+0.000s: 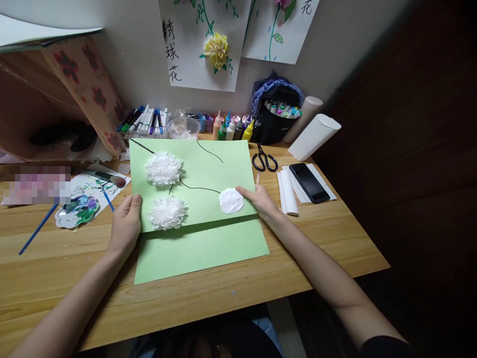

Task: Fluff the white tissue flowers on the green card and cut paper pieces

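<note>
A light green paper sheet [208, 169] with black drawn stems is lifted off the wooden desk, and I hold it by both side edges. My left hand [124, 223] grips its left edge, thumb on top. My right hand [261, 201] grips the right edge, thumb beside a flat white paper circle [231, 201]. Two fluffy white tissue flowers [164, 168] [167, 212] are stuck on the sheet's left half. A second green sheet [201, 253] lies flat underneath, nearer to me.
Black scissors [264, 160], a phone [309, 182] on folded white paper, and a white roll [313, 136] lie right. Markers [143, 121], a clear bowl [183, 128], glue bottles [233, 128] and a pen case [278, 119] line the wall. A paint palette [76, 211] and brushes sit left.
</note>
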Tool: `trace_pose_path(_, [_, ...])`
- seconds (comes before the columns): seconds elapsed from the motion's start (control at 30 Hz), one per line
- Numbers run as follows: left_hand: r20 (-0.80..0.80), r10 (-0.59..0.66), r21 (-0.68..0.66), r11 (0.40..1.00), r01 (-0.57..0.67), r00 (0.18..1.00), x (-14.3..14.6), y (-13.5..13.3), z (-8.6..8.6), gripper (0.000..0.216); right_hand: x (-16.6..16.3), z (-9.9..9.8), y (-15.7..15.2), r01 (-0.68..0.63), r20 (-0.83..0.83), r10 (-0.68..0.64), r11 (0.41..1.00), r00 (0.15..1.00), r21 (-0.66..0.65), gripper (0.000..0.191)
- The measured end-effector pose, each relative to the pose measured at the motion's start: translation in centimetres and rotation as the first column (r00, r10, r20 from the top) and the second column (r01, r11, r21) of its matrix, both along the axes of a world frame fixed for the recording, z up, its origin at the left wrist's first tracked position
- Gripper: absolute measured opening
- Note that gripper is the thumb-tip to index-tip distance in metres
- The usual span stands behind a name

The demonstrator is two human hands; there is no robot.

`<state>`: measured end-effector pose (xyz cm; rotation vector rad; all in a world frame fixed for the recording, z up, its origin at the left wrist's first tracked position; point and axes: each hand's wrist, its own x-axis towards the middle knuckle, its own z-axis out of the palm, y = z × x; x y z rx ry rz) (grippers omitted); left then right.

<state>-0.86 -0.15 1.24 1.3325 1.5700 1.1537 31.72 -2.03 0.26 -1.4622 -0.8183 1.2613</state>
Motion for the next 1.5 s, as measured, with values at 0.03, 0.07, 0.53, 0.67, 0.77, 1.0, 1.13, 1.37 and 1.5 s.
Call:
trace_pose_path(0.03, [0.005,0.0,0.0,1.0,0.0,1.0,0.1,0.0,0.0,0.048,0.0,0.1,0.0,0.01,-0.005,-0.01,1.0,1.0,0.004,0.038])
trace_pose_path(0.07, [0.01,0.002,0.003,1.0,-0.002,1.0,0.1,0.0,0.0,0.048,0.1,0.2,0.0,0.014,-0.016,-0.013,1.0,1.0,0.005,0.039])
trace_pose_path(0.53, [-0.07,0.047,0.166,0.985,-0.035,0.996,0.4,-0.4,-0.3,0.04,-1.0,0.4,-0.4,0.036,0.068,-0.041,0.997,0.997,0.067,0.05])
trace_pose_path(0.67, [-0.094,0.042,0.16,0.987,-0.026,0.995,0.5,-0.5,-0.2,0.041,-0.6,0.6,-0.4,0.023,0.049,-0.026,0.999,0.998,0.045,0.049])
trace_pose_path(0.77, [-0.085,0.034,0.165,0.986,-0.02,0.996,0.5,-0.5,-0.1,0.041,-0.4,0.8,-0.4,0.019,0.009,-0.019,1.0,1.0,0.016,0.049])
trace_pose_path(1.0, [-0.084,0.003,0.126,0.992,0.008,0.997,0.4,-0.5,-0.3,0.045,-0.5,1.0,-0.4,-0.012,0.047,0.008,0.996,0.999,0.086,0.045])
trace_pose_path(1.13, [-0.065,0.016,0.109,0.994,-0.009,0.998,0.4,-0.5,-0.1,0.043,-0.4,0.9,-0.3,0.009,0.034,-0.011,0.998,0.999,0.06,0.047])
trace_pose_path(1.37, [0.053,0.092,0.139,0.985,-0.099,0.994,0.8,-0.7,0.2,0.044,-1.2,0.4,-0.3,0.039,-0.289,-0.026,0.998,0.957,0.039,0.054])
trace_pose_path(1.5, [0.034,0.157,0.166,0.973,-0.16,0.987,1.5,-1.2,0.4,0.044,-3.3,0.4,-0.8,0.166,-0.419,-0.106,0.98,0.902,0.11,0.058])
